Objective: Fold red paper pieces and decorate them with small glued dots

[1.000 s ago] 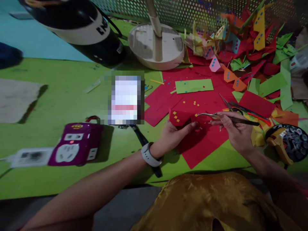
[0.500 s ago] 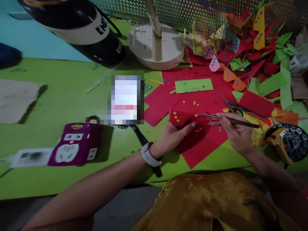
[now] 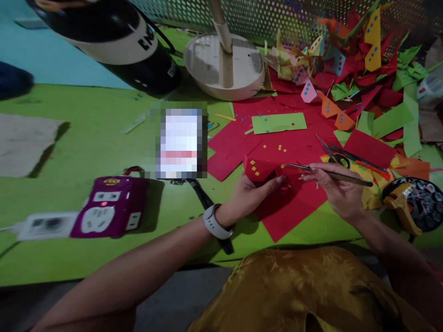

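My left hand (image 3: 254, 191) is closed on a folded piece of red paper (image 3: 265, 168), which bears several small yellow squares on its upper left part. Between the fingers of my right hand (image 3: 341, 189) are metal tweezers (image 3: 346, 177), pointing left. At their tip is another tiny yellow square (image 3: 282, 166), close to the right side of the held paper. Loose yellow squares (image 3: 280, 147) lie just beyond on a large red sheet (image 3: 304, 203). A green paper strip (image 3: 279, 123) with a few blue and red bits rests further back on that sheet.
Scissors (image 3: 334, 157) lie right of my hands, near a yellow tape dispenser (image 3: 403, 212). Cut and folded coloured papers (image 3: 346, 83) pile up at the back right. A lamp base (image 3: 224, 69), a dark bottle (image 3: 131, 60), a blurred-out phone (image 3: 180, 143) and a purple power adapter (image 3: 110, 207) stand leftward.
Almost nothing differs. The tweezers and my right hand have shifted very slightly; both hands keep their hold.
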Motion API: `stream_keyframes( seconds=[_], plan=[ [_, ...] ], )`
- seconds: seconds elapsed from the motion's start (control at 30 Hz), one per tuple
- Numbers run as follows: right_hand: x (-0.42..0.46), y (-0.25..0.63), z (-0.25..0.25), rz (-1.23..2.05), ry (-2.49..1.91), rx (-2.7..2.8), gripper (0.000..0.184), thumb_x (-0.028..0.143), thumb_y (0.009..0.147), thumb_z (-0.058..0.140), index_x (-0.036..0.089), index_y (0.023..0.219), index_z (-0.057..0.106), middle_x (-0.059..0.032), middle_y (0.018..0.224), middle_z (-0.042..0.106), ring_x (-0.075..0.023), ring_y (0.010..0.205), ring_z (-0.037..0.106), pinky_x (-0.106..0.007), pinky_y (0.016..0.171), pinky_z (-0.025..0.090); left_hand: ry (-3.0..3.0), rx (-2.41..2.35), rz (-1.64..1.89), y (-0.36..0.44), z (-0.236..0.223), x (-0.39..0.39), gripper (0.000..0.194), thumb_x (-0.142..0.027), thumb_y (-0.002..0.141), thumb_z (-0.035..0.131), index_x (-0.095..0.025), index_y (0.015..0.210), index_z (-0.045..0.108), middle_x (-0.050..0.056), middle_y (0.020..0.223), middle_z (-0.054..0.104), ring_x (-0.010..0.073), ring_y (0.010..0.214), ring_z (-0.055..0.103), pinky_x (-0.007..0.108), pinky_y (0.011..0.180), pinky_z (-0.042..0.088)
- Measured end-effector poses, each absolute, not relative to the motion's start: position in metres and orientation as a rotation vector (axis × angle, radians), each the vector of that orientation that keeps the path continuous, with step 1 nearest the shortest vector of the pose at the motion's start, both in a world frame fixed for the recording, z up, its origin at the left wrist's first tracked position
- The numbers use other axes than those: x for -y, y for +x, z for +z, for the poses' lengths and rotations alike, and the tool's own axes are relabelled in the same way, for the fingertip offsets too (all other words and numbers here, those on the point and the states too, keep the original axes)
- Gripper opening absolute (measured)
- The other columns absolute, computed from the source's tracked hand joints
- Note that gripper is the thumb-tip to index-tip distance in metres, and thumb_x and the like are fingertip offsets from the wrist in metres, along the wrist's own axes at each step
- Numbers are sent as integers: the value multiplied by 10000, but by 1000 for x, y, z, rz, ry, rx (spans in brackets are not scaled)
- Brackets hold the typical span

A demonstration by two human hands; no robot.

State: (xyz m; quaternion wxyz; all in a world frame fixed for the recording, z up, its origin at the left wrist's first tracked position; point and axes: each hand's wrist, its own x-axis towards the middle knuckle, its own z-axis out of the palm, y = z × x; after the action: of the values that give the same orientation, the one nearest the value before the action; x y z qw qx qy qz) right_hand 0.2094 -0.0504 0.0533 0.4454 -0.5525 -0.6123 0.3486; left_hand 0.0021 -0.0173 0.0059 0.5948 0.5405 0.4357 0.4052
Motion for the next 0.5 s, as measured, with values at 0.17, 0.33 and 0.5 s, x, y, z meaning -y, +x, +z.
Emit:
stream_keyframes(
  seconds=[0.17, 0.33, 0.5],
  plan=[
    [50, 209, 55, 831, -1356, 1539, 162, 436, 943, 635, 330, 998, 744, 2, 963, 811, -221, 843, 791, -377, 773, 677, 1257, -993, 944, 2, 5, 17, 321, -501, 788, 775, -187, 825, 719, 69, 793, 764, 198, 682, 690, 328, 671, 603],
    [50, 210, 56, 822, -1381, 1565, 147, 407, 951, 626, 337, 1000, 746, 0, 969, 810, -221, 865, 788, -381, 783, 678, 1244, -996, 934, 2, 6, 18, 275, -460, 790, 777, -192, 825, 730, 70, 801, 763, 204, 688, 691, 328, 662, 595],
    [50, 209, 57, 839, -1364, 1543, 149, 403, 938, 644, 318, 993, 753, 8, 935, 814, -211, 828, 790, -362, 779, 672, 1244, -990, 897, 2, 10, 17, 287, -472, 793, 773, -187, 799, 738, 82, 789, 758, 220, 709, 698, 337, 687, 596]
  ],
)
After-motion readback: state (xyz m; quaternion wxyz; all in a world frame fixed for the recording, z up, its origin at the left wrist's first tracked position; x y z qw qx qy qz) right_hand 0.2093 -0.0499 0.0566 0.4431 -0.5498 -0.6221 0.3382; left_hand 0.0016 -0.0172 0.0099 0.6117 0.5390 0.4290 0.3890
